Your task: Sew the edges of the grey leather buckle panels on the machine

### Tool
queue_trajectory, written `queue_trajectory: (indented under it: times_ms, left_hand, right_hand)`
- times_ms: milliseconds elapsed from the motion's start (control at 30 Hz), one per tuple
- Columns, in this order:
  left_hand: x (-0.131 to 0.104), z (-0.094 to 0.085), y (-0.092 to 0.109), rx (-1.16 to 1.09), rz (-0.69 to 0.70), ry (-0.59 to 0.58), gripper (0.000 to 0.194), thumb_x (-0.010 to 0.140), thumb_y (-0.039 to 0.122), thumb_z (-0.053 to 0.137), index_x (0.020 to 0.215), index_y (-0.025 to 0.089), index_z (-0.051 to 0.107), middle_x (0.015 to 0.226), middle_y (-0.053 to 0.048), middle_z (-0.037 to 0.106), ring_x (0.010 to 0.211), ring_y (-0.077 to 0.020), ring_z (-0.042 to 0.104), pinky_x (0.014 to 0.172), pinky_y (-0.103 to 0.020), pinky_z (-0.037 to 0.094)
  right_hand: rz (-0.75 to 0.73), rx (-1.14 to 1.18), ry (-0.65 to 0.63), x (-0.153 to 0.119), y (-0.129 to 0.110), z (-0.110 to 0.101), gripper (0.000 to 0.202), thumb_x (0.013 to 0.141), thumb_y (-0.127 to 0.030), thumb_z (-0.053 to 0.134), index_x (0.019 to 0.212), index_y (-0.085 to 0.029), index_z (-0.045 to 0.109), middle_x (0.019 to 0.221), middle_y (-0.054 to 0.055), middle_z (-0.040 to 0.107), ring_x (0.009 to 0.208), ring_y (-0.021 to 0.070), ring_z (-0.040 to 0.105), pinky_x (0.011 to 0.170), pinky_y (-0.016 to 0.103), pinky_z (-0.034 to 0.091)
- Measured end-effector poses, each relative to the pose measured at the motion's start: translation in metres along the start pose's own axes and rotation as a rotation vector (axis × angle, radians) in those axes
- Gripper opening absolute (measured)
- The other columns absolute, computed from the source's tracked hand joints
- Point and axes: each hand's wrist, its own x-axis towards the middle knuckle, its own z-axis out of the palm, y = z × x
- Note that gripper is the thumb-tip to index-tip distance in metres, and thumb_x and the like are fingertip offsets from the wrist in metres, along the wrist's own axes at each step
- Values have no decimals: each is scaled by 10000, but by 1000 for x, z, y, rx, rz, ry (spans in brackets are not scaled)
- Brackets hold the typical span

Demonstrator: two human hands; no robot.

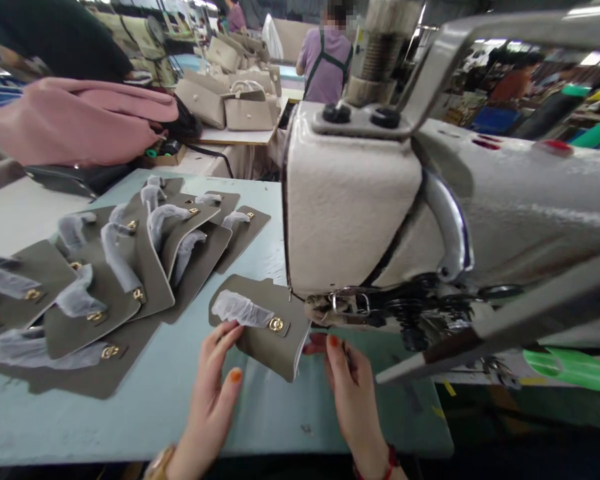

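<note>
A grey-brown bag panel (265, 346) lies under the front of the sewing machine head (350, 213), its near right edge bent upward. A handle in white wrapping (240, 309) and a gold ring fitting (276, 324) are on its face. My left hand (215, 387) touches the panel's near left edge with its fingertips, the thumb standing apart. Close by the panel's right edge, my right hand (347, 387) has its fingers closed together. Something dark and thin shows between them, too little to name. Part of the panel's right side is hidden by the machine.
Several similar panels with wrapped handles (120, 260) overlap on the left of the blue-green tabletop (155, 427). A grey bar (430, 360) juts in from the right. Beyond are pink material (80, 123), beige bags (250, 110) and a person in purple (325, 63).
</note>
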Motion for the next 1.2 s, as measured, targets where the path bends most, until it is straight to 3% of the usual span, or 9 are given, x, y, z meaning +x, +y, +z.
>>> queue_trajectory:
  times_ms: [67, 167, 300, 367, 433, 567, 700, 1000, 1200]
  left_hand:
    - [44, -13, -4, 174, 268, -213, 486, 891, 430, 457, 1345, 258, 447, 1450, -94, 363, 1321, -341, 317, 1095, -504, 233]
    - [103, -15, 10, 274, 484, -480, 654, 826, 469, 552, 1411, 232, 380, 1399, -120, 454, 1301, -354, 356, 1094, -493, 252]
    - [140, -16, 42, 293, 517, -795, 589, 807, 502, 584, 1340, 268, 494, 1271, -98, 569, 1213, -334, 462, 1025, -415, 363]
    - [142, -19, 54, 330, 511, -857, 556, 823, 512, 566, 1322, 273, 513, 1247, -97, 576, 1172, -322, 492, 986, -391, 396]
    - [139, -22, 58, 409, 559, -812, 538, 823, 539, 553, 1286, 264, 547, 1204, -104, 585, 1109, -314, 521, 951, -398, 416]
    - [124, -18, 52, 546, 662, -637, 542, 800, 589, 555, 1232, 261, 571, 1027, -85, 602, 931, -266, 561, 826, -395, 471]
    - [109, -11, 46, 621, 676, -528, 580, 804, 599, 539, 1285, 277, 500, 1066, -83, 578, 953, -265, 541, 813, -411, 484]
    - [102, -9, 48, 657, 700, -422, 534, 803, 568, 549, 1235, 255, 534, 1047, -78, 569, 924, -259, 530, 780, -397, 473]
    - [105, -10, 57, 667, 770, -383, 446, 820, 501, 566, 1184, 243, 563, 971, -74, 576, 876, -263, 528, 743, -406, 470]
  right_hand:
    - [-20, 8, -12, 7, -16, 12, 453, 883, -510, 473, 559, -202, 405, 515, -52, 303, 488, 104, 275, 461, 240, 240]
    - [-77, -20, 40, 16, -30, 31, 397, 852, -450, 506, 564, -202, 390, 559, -34, 360, 553, 117, 341, 520, 238, 303]
    - [-67, -18, 106, 18, -33, 41, 315, 822, -375, 513, 577, -189, 443, 583, -17, 419, 588, 128, 390, 558, 237, 349]
    - [-53, -13, 110, 17, -32, 40, 318, 816, -359, 513, 563, -197, 408, 567, -24, 402, 571, 123, 384, 543, 232, 349]
    - [-41, -5, 95, 17, -30, 36, 312, 815, -354, 523, 570, -196, 413, 577, -21, 424, 578, 124, 404, 539, 228, 356]
    - [13, 55, 36, 20, -22, 26, 256, 821, -370, 565, 689, -152, 578, 683, 15, 565, 662, 151, 503, 582, 226, 411]
    - [11, 113, -44, 23, -19, 17, 255, 829, -378, 598, 846, -133, 666, 767, 40, 646, 756, 188, 581, 669, 254, 462]
    - [-112, -19, -35, 25, -24, 9, 295, 827, -434, 598, 874, -167, 714, 822, 67, 691, 862, 242, 618, 758, 312, 486]
    - [-162, -95, -80, 21, -19, 6, 281, 856, -414, 553, 753, -174, 657, 729, 35, 619, 749, 194, 553, 651, 263, 428]
